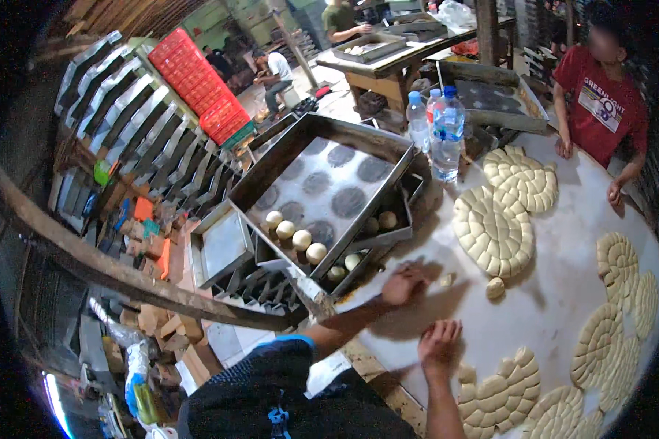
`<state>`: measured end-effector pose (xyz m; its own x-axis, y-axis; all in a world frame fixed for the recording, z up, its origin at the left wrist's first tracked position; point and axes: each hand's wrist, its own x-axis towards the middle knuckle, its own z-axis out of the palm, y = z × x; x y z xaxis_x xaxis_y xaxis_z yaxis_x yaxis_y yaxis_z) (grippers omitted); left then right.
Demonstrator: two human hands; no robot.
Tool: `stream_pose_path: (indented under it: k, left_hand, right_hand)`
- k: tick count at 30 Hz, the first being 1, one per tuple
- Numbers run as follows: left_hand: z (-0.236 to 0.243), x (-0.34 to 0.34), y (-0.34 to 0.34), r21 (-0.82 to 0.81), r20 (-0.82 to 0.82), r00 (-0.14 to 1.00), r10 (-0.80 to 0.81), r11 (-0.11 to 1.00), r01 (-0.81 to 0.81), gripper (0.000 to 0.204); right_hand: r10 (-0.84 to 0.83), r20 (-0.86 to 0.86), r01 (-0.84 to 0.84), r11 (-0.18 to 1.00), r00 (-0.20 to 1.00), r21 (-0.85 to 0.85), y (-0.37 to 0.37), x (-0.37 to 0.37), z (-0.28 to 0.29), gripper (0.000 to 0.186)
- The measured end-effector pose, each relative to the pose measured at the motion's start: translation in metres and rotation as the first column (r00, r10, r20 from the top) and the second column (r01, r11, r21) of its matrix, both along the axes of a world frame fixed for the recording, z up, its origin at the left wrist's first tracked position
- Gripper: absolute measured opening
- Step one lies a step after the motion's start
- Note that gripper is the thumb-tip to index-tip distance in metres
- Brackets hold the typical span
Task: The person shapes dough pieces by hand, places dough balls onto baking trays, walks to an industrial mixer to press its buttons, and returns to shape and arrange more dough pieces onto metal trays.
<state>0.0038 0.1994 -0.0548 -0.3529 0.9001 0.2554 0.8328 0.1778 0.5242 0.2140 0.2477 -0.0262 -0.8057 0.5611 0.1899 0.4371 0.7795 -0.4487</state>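
Note:
My left hand (406, 284) is held over the near edge of the pale worktable (388, 344), its fingers smeared by motion. Just beyond its fingers lies a small scrap of dough (447, 279). Lower down, my right hand (441, 342) rests palm down on the tabletop with its fingers curled together; what is under it, if anything, is hidden. A single dough ball (495, 288) sits beside a round cluster of cut dough pieces (493, 230). Another such cluster (499, 391) lies close to my right forearm.
A deep metal tray (315, 183) holding several dough balls (301, 239) stands at the left, on other trays. Water bottles (447, 135) stand at the table's far side. A person in a red shirt (600, 110) stands across. More dough clusters (597, 344) line the right edge.

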Motion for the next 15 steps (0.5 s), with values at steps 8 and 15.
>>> stream_pose_path:
  k: [8,15]
  left_hand:
    - [-0.010,0.036,-0.058,-0.242,-0.137,0.853,-0.504,0.852,0.465,0.029]
    - [-0.031,0.004,0.034,0.005,0.129,0.985,-0.110,0.994,0.110,0.032]
  right_hand:
    - [0.228,-0.088,-0.224,0.973,0.970,0.060,-0.030,0.060,-0.071,0.029]
    - [-0.246,0.000,0.246,0.969,0.969,0.002,-0.013,-0.022,-0.003,0.019]
